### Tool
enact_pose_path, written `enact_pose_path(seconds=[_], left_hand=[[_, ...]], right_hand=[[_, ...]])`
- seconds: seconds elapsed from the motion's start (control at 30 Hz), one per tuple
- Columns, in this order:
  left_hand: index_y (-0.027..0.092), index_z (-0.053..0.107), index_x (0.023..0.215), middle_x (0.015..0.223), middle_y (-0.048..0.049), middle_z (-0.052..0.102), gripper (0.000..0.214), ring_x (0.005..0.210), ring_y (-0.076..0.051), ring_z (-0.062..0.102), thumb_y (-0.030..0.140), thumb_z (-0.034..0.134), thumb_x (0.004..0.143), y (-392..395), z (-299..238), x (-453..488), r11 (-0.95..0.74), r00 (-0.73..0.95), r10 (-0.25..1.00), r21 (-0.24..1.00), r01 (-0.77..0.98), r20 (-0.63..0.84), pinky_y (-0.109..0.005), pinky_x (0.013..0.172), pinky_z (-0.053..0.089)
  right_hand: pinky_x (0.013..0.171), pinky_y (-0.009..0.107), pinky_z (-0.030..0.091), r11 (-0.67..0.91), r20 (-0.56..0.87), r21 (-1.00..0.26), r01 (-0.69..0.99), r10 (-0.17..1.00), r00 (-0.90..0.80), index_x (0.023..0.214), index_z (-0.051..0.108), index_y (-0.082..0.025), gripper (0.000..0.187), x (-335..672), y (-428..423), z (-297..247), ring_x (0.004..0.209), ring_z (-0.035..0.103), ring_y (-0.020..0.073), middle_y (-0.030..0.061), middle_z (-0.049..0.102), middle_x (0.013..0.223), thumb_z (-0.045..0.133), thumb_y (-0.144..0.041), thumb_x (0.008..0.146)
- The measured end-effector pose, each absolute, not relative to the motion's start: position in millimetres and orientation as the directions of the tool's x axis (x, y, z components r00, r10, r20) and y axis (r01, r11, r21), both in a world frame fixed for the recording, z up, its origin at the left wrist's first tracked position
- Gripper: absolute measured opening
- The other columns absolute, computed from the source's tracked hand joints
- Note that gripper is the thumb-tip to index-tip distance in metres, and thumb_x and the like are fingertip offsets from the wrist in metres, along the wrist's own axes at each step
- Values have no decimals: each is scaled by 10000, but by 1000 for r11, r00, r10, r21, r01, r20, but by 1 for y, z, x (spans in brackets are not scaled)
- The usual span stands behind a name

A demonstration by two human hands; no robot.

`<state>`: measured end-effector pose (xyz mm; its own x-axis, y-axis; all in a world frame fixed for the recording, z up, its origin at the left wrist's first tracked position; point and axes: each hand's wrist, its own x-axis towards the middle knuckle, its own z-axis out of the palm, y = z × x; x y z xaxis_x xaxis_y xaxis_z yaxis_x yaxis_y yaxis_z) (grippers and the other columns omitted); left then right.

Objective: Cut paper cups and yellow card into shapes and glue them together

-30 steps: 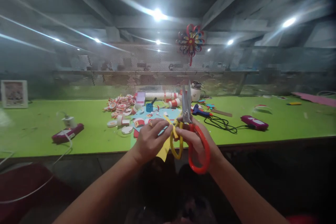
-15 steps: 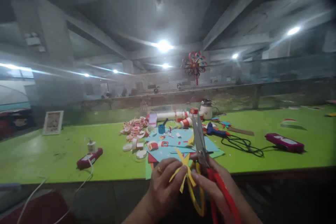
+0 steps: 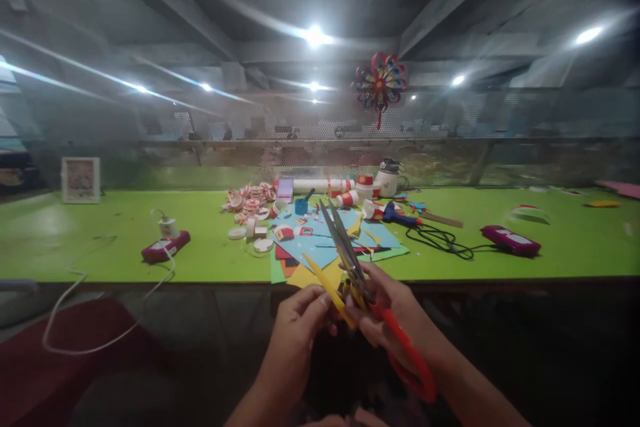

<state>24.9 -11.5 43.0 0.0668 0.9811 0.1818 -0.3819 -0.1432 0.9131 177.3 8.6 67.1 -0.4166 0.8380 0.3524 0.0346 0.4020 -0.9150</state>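
Note:
My left hand (image 3: 293,327) pinches a narrow yellow paper strip (image 3: 326,283) between thumb and fingers, above the table's front edge. My right hand (image 3: 395,297) is closed around scissors (image 3: 409,350) with red handles. Their metal blades are slightly apart and point up and away, just right of the strip. The right fingertips are close to the strip's lower end; whether they touch it I cannot tell. Something curved and yellow shows under the right hand, mostly hidden. Beyond my hands, yellow paper (image 3: 305,275) and light blue paper (image 3: 320,250) lie on the green table (image 3: 210,263).
Red-and-white paper pieces (image 3: 250,199) are heaped behind the blue paper. A blue glue gun (image 3: 397,215) lies right of it, its black cable running toward a purple power strip (image 3: 510,241). Another power strip (image 3: 167,247) with a white cord sits left. A picture frame stands far left.
The view has tilted down. The yellow paper, earlier several crossed strips in my left hand, now appears as one narrow strip. The scissors have tilted leftward.

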Motion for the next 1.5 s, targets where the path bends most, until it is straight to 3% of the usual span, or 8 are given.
enact_pose_path(seconds=[0.17,0.37,0.8,0.97,1.1,1.3,1.5], left_hand=[[130,626,647,601,-7,592,214,543,-88,479,315,692,731,-9,42,31,-118,40,990,938,-326,138,-208,547,392],[130,625,661,595,-9,611,206,527,-82,494,311,705,718,-12,36,36,-85,56,992,941,-329,109,-200,528,386],[118,635,707,650,-32,633,203,602,-94,558,306,709,721,-20,43,36,26,125,992,939,-343,18,-184,540,423],[119,640,702,657,-32,640,186,607,-93,561,291,709,718,-14,46,31,-12,65,997,931,-364,38,-184,544,429],[125,648,709,678,-28,644,170,621,-98,571,275,727,689,-4,58,24,-98,-58,995,907,-409,81,-182,541,428],[140,653,734,699,-8,618,180,628,-90,555,311,706,712,3,70,24,-247,-192,964,895,-371,186,-196,579,437],[140,654,733,741,-14,617,172,687,-104,552,306,694,722,2,68,35,-247,-190,964,896,-369,188,-219,650,448]], right_hand=[[645,235,481,330,296,-944,-1,845,-446,1152,471,-181,452,184,11,72,675,555,121,-42,532,712,660,-167,741],[693,264,509,365,325,-931,14,844,-427,1158,511,-179,452,188,6,72,722,578,140,-17,561,753,681,-233,742],[661,267,497,382,328,-919,96,877,-350,1104,559,-167,367,189,2,68,679,564,133,-21,547,740,630,-232,749],[681,278,495,397,334,-901,174,892,-305,1119,542,-152,369,193,-1,69,716,594,163,3,577,764,606,-295,785],[671,265,475,342,263,-926,159,888,-377,1073,533,-178,295,198,-14,50,767,586,170,36,595,861,546,-376,856],[665,296,463,285,212,-955,87,855,-473,1196,475,-191,557,192,-34,16,774,558,189,73,587,900,408,-626,855],[688,300,442,406,312,-903,141,845,-435,1151,470,-209,567,183,-33,23,776,517,186,52,534,891,407,-668,824]])
